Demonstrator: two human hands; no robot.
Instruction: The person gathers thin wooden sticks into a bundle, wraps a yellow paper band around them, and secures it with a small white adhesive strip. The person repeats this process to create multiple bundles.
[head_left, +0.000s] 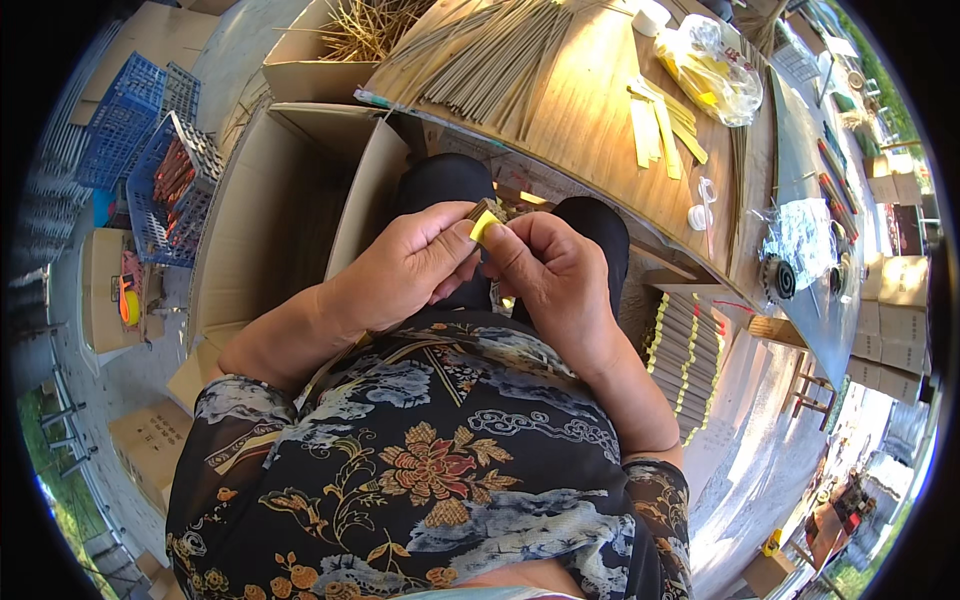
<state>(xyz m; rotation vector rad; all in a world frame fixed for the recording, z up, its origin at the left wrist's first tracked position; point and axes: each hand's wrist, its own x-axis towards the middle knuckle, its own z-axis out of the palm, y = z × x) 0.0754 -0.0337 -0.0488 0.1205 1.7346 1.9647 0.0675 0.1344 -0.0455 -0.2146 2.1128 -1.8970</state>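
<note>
Above my lap, my two hands meet at a small bundle of thin brown sticks (480, 209), seen nearly end-on. A yellow paper strip (484, 225) lies against the bundle. My left hand (425, 250) is closed round the bundle, its thumb beside the paper. With thumb and bent fingers, my right hand (548, 262) pinches the strip at the bundle's right side. The lower part of the bundle is hidden behind my hands.
Loose thin sticks (490, 70) fan over the wooden table (590, 60) ahead, with yellow strips (655, 125) and a plastic bag (708, 70) to their right. An open cardboard box (270, 200) stands at my left. Banded stick bundles (688, 355) are stacked at lower right.
</note>
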